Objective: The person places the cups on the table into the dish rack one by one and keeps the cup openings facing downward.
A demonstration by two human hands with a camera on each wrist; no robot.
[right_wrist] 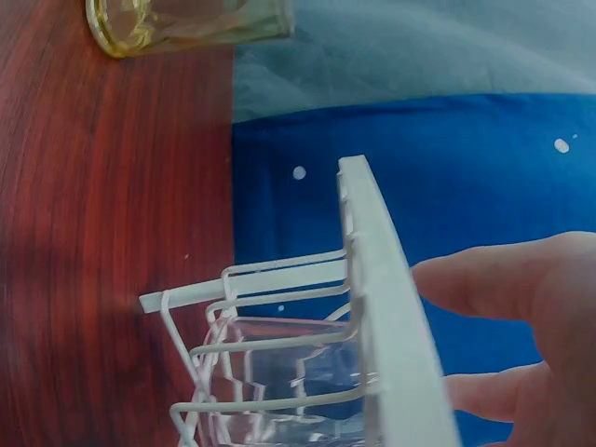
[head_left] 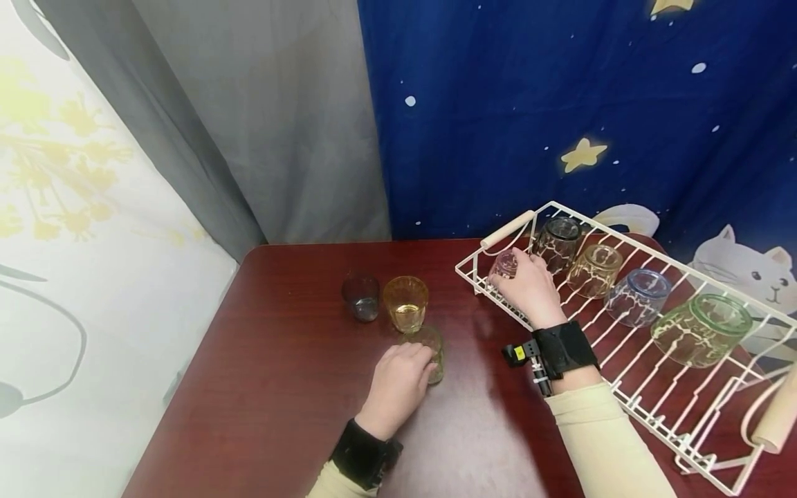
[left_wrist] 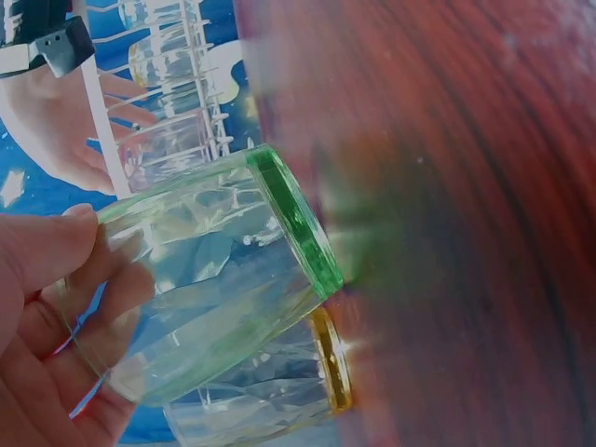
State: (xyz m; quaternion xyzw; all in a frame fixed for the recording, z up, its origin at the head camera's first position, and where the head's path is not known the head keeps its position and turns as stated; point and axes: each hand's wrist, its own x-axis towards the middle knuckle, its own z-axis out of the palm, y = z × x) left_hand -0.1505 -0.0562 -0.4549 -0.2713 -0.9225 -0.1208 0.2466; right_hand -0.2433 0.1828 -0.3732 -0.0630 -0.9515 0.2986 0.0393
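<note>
Over on the worktop (head_left: 280, 387), a green glass (head_left: 434, 342) is being grasped by the left hand (head_left: 401, 377), thumb and fingers wrapped about its upper part; whether its base touches the wood cannot be told. Just beyond it, an amber glass (head_left: 407, 304) is seen upright, with a smoky glass (head_left: 361, 297) set just to the left. And across to the right, the white wire rack (right_wrist: 386, 298) is being reached into! At its far left end, a pink glass (head_left: 503, 266) is spanned from above by the right hand (head_left: 532, 287), fingers parted and not clenched; whether the glass is touched cannot be told. Along the rack, running far to near, are lined up a racked smoky glass (head_left: 558, 242), a racked amber glass (head_left: 594, 272), a blue glass (head_left: 639, 297) and a racked green glass (head_left: 700, 332), all bottoms up.
</note>
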